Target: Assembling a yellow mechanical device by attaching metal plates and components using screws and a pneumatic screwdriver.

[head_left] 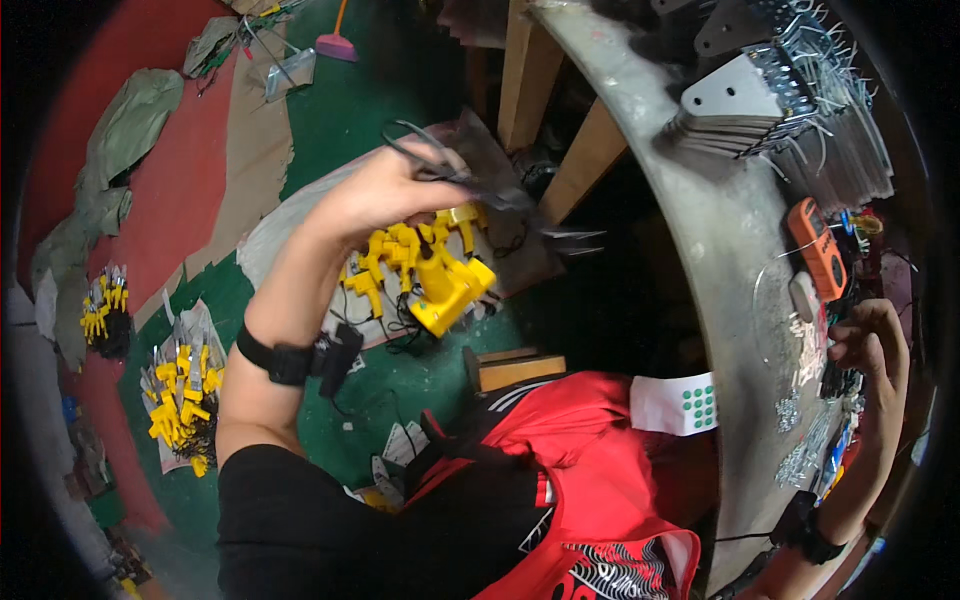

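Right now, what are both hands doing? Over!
Left hand: holding scissors. Right hand: at cluttered bench, grip unclear. Yellow parts near left hand.

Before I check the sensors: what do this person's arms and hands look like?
Left hand and right hand are gloveless. The left arm has a short black sleeve and a black strap carrying a dark box. The right forearm wears a similar band with a dark module; a thin dark cable shows nearby.

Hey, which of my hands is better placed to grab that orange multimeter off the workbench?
Probably your right hand: it's close to the orange multimeter on the workbench, whereas your left hand is much farther away and already holding scissors.
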`<state>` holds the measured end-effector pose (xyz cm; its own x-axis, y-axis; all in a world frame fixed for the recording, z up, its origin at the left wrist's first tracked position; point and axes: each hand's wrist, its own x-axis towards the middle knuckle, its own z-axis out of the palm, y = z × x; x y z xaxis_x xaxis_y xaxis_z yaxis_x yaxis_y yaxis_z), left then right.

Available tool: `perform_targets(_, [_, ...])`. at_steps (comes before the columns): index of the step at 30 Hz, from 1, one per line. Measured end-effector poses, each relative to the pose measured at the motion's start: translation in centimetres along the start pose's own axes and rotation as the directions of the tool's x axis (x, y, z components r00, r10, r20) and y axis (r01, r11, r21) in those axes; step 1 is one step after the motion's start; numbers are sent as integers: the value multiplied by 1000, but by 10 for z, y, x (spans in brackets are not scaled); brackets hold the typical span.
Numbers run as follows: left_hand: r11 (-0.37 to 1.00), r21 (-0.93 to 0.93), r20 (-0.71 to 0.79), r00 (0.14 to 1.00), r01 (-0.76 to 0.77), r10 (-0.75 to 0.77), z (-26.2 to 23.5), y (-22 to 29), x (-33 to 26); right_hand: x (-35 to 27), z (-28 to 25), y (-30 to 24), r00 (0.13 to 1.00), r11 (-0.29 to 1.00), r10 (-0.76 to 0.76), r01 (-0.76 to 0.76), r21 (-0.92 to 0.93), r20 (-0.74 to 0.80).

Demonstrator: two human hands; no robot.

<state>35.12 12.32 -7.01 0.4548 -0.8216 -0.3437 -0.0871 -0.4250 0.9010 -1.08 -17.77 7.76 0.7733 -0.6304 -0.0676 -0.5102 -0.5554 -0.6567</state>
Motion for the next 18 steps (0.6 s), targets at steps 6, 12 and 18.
perform_targets(6, [762,638,-47,982,-112,184,-16,-147,54,-6,22,14,993,993,112,-114,41,44])
perform_targets(12, [346,934,-91,996,90,-11,-19,-242,133,-45,23,27,971,966,241,-240,96,3])
perform_targets(18, [114,978,-135,949,173,-284,31,-332,171,-83,36,31,925,920,373,-360,153,-67])
